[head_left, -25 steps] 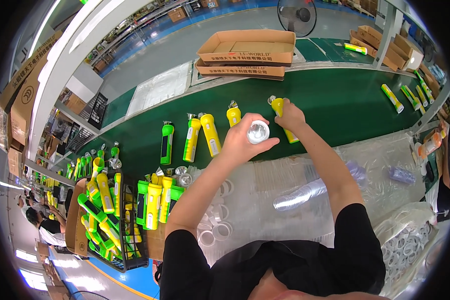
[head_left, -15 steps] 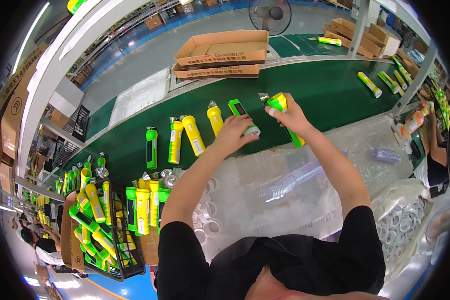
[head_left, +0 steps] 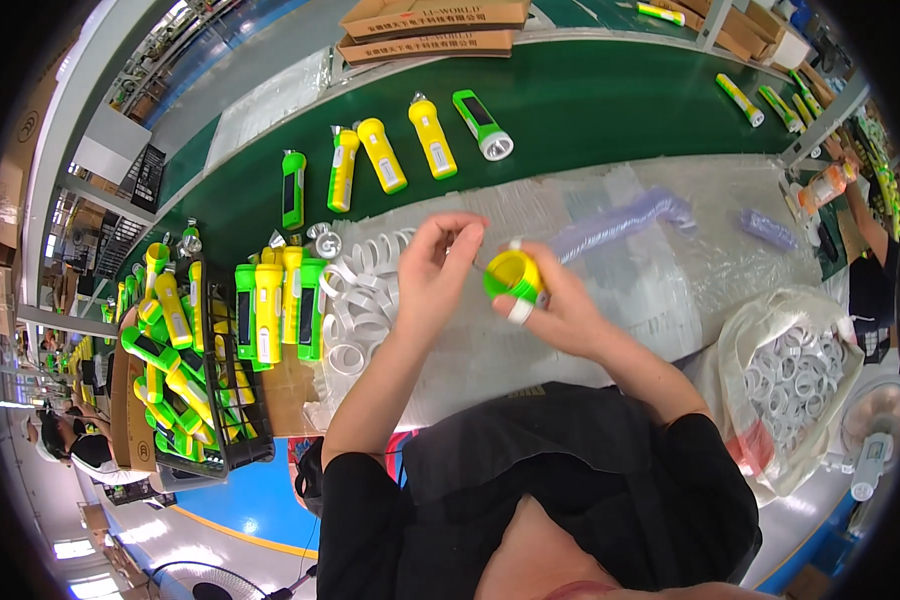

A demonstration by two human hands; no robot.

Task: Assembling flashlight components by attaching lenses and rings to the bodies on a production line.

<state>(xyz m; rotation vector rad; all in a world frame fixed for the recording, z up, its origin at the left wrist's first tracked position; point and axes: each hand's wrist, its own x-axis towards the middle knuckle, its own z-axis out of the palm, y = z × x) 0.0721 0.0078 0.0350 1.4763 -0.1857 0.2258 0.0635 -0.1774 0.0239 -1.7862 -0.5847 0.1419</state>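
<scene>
My right hand point(head_left: 567, 312) is closed around a yellow and green flashlight body point(head_left: 513, 275), its open round end turned up toward me. White wraps cover parts of the thumb and a finger. Just left of that open end, my left hand point(head_left: 440, 262) pinches thumb and fingers together. Something thin seems to run from the pinch toward the body, too small to make out. Beyond my hands lies a green flashlight point(head_left: 483, 125) with a clear lens end. A row of yellow flashlights point(head_left: 432, 137) and another green flashlight point(head_left: 292, 190) stretches to its left, several with loose reflectors at their far ends.
White rings point(head_left: 346, 358) lie on the plastic-covered bench left of my hands. A black crate point(head_left: 232, 450) of flashlights stands at left. A bag of white rings point(head_left: 792, 375) is at right, purple plastic sleeves point(head_left: 620, 228) on the bench, cardboard trays point(head_left: 425, 45) at the far edge.
The view has tilted down. My left hand has let go of the green flashlight and come back to a pinch. My right hand has brought its flashlight body nearer, open end up.
</scene>
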